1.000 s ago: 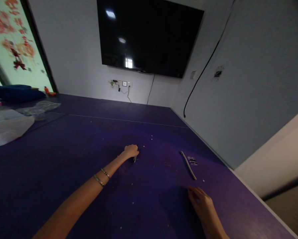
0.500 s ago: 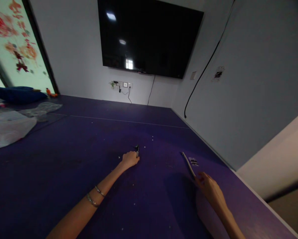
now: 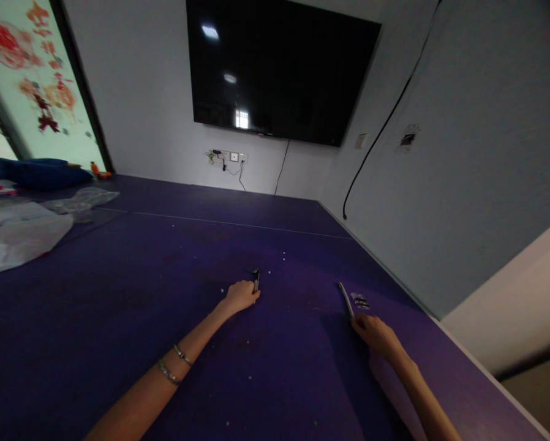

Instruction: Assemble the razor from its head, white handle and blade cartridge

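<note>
Fingers of the right hand (image 3: 376, 334) are pinching a pale rod (image 3: 346, 300) and hiding its near end, below and right of the television (image 3: 282, 70); the left hand (image 3: 242, 296), fingers curled tight, is gripping a small dark tool (image 3: 256, 274) below the television. Also below and right, a clear packet (image 3: 360, 301) is resting. Left of the television, crumpled plastic (image 3: 24, 239) is lying on the purple surface (image 3: 165, 318); right of it, a black cable (image 3: 380, 135) is hanging. Red characters (image 3: 40, 17) are showing to its left, too blurred to read.
</note>
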Demonstrator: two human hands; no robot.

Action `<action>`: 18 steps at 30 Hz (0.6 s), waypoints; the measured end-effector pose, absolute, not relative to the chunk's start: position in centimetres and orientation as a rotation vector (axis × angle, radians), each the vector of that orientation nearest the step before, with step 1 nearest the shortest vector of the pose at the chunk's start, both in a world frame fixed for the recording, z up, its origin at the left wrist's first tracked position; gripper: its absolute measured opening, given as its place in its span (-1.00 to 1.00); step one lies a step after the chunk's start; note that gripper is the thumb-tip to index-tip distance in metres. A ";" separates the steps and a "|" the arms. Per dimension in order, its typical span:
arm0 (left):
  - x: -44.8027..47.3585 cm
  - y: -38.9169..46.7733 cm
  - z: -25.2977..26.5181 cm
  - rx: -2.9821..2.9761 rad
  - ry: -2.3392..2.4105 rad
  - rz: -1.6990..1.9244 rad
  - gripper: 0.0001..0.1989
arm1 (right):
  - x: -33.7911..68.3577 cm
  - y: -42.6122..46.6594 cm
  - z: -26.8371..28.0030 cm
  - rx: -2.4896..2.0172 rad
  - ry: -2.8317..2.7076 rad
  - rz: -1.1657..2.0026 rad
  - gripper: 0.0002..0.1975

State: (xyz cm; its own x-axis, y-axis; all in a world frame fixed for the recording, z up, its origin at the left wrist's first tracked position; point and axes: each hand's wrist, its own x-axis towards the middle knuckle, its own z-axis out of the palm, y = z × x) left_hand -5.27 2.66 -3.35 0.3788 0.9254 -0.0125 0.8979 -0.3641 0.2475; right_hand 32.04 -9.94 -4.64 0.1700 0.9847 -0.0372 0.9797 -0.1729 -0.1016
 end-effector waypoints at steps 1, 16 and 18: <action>-5.3 2.7 -3.4 2.428 1.622 0.200 -0.63 | 31.7 -9.8 -4.6 -2.334 -1.988 0.133 -0.69; -5.6 2.1 -3.7 2.487 1.659 0.268 -0.57 | 13.1 -5.9 -3.2 -2.028 -2.168 -0.073 -0.68; -5.6 2.0 -3.7 2.493 1.670 0.262 -0.58 | 11.7 -5.3 -3.1 -2.023 -2.173 -0.068 -0.68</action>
State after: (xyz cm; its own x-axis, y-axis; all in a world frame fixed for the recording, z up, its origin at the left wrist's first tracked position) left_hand -5.58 1.98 -3.67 0.3725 0.9252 0.0721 0.9028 -0.3793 0.2028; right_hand 11.70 -5.34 -3.15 -0.0639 0.9857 0.1562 0.9935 0.0775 -0.0830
